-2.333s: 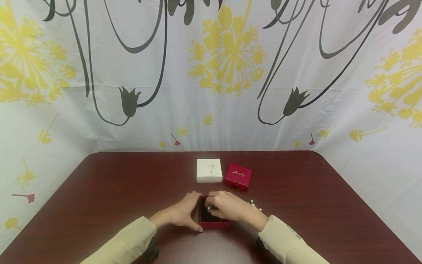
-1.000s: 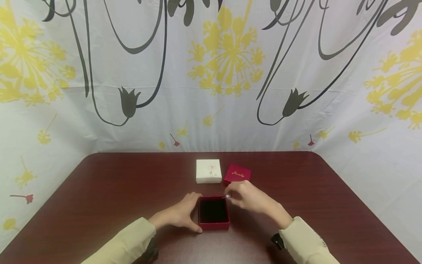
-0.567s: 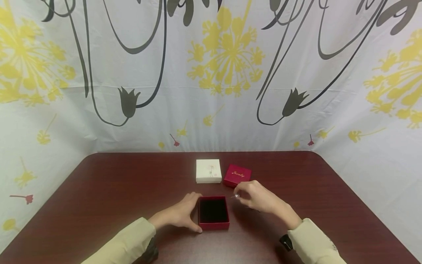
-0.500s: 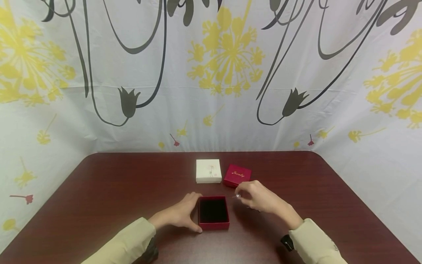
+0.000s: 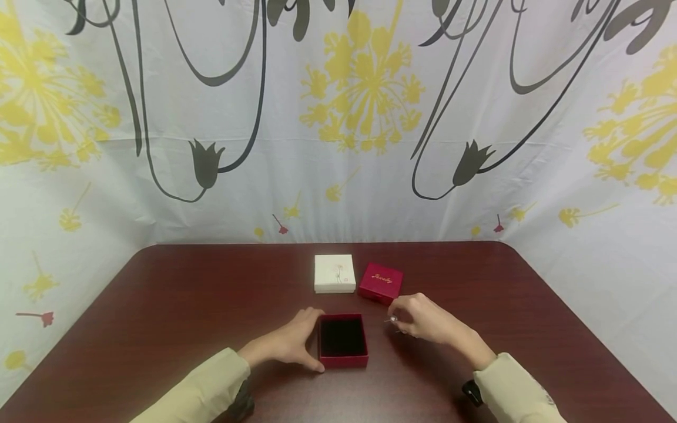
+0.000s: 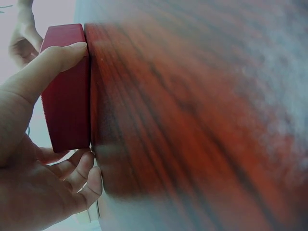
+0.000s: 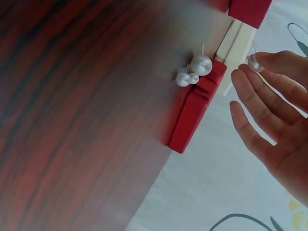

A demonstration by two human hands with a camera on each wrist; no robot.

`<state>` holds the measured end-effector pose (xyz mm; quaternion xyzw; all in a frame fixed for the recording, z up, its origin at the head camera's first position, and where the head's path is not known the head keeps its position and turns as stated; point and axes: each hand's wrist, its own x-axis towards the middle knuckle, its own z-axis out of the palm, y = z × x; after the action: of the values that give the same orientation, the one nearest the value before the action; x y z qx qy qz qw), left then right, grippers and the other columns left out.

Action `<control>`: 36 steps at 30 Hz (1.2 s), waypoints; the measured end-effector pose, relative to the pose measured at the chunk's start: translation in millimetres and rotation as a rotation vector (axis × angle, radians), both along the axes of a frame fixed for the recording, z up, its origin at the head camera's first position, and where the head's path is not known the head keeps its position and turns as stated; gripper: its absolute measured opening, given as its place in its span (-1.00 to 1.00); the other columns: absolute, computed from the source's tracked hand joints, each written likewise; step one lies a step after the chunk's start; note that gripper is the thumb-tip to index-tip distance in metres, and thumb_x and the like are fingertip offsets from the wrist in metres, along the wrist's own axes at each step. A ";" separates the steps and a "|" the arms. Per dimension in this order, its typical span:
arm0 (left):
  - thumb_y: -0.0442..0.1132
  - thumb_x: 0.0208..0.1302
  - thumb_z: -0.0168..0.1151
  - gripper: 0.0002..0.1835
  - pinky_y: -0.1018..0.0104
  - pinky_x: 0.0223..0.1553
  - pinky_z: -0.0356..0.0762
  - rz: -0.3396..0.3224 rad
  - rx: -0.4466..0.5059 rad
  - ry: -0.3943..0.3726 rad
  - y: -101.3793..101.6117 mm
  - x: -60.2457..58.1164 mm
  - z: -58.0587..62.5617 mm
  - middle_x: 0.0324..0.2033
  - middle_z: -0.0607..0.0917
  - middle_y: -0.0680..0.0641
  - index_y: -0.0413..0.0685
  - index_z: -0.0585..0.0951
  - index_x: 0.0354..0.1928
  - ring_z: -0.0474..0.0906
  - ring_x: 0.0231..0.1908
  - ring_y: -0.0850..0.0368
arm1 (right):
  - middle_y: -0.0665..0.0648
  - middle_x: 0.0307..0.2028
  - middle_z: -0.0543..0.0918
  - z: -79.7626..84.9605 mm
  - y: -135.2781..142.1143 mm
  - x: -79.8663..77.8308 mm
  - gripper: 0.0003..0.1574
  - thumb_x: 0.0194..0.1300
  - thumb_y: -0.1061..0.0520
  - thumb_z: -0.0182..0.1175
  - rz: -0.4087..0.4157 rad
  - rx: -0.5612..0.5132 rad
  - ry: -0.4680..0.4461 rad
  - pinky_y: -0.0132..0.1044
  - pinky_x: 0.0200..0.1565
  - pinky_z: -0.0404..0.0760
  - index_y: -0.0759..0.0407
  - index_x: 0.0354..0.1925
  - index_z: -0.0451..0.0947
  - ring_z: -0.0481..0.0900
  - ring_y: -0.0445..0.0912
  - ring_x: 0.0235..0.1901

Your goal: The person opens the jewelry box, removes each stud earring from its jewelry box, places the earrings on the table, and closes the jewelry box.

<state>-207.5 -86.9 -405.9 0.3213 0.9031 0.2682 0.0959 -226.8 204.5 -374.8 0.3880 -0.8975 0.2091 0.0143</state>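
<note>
A small red jewelry box base point(image 5: 344, 362) with a black lining sits open near the middle of the table. My left hand point(image 5: 288, 342) holds its left side, thumb at the near face and fingers round the far corner. In the left wrist view the thumb lies on the red wall point(image 6: 67, 101). To the right of the box, my right hand point(image 5: 425, 322) pinches a pearl stud earring point(image 7: 255, 63) between thumb and index finger, its thin post sticking out. Other pearl earrings point(image 7: 201, 65) lie on the table close by, mostly hidden behind this hand in the head view.
Behind the open box stand a closed white box point(image 5: 335, 274) with a flower print and a red lid point(image 5: 381, 282) lettered "Jewelry". The right hand is just in front of this lid. A patterned curtain point(image 5: 338, 200) hangs behind the dark wooden table point(image 5: 211, 282).
My right hand has come out of the open box with the pearl earring and moved right, over the table beside it. The left hand has stayed on the box.
</note>
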 end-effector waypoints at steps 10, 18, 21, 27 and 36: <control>-0.01 -0.30 0.47 0.00 0.06 0.07 0.29 -0.005 -0.007 -0.010 -1.0 -0.8 0.6 -0.03 0.34 -0.10 -0.33 0.17 0.16 0.23 0.05 0.00 | -0.03 -0.48 0.59 -4.6 3.4 -1.7 -0.86 -0.06 0.31 0.28 0.026 0.059 0.121 -0.49 -0.48 0.46 0.20 -0.42 0.56 0.45 -0.31 -0.52; 0.00 -0.29 0.46 0.00 0.09 0.07 0.29 -0.001 -0.015 -0.007 -0.3 -0.6 -0.3 -0.02 0.33 -0.08 -0.30 0.17 0.18 0.23 0.04 0.02 | -0.04 -0.52 0.55 -6.2 4.1 0.0 -0.87 -0.07 0.31 0.28 0.012 0.094 0.109 -0.47 -0.47 0.48 0.17 -0.45 0.55 0.47 -0.26 -0.52; 0.00 -0.29 0.47 0.00 0.08 0.07 0.29 -0.002 -0.013 -0.005 -0.6 -0.8 -0.3 -0.02 0.34 -0.09 -0.30 0.17 0.17 0.23 0.04 0.02 | -0.03 -0.53 0.53 -6.9 4.8 0.6 -0.86 -0.08 0.33 0.28 0.021 0.102 0.117 -0.47 -0.49 0.47 0.18 -0.46 0.55 0.47 -0.24 -0.54; -0.03 -0.31 0.48 0.00 0.04 0.08 0.28 -0.003 -0.011 0.009 -0.7 -0.9 -0.5 -0.01 0.34 -0.14 -0.34 0.18 0.16 0.23 0.06 -0.03 | -0.03 -0.52 0.54 -8.4 4.3 1.4 -0.87 -0.06 0.33 0.26 0.022 0.118 0.116 -0.49 -0.51 0.46 0.17 -0.45 0.55 0.47 -0.26 -0.54; -0.04 -0.33 0.49 0.01 0.01 0.08 0.27 -0.001 -0.014 0.016 -0.2 -0.9 -0.8 0.00 0.34 -0.16 -0.35 0.18 0.15 0.22 0.08 -0.07 | 0.00 -0.53 0.52 -8.0 3.0 2.3 -0.88 -0.07 0.33 0.27 0.037 0.153 0.124 -0.50 -0.52 0.45 0.19 -0.48 0.54 0.45 -0.26 -0.54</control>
<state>-208.4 -87.1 -406.7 0.3233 0.9055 0.2594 0.0911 -224.4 207.5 -382.8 0.4165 -0.9010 0.1157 0.0361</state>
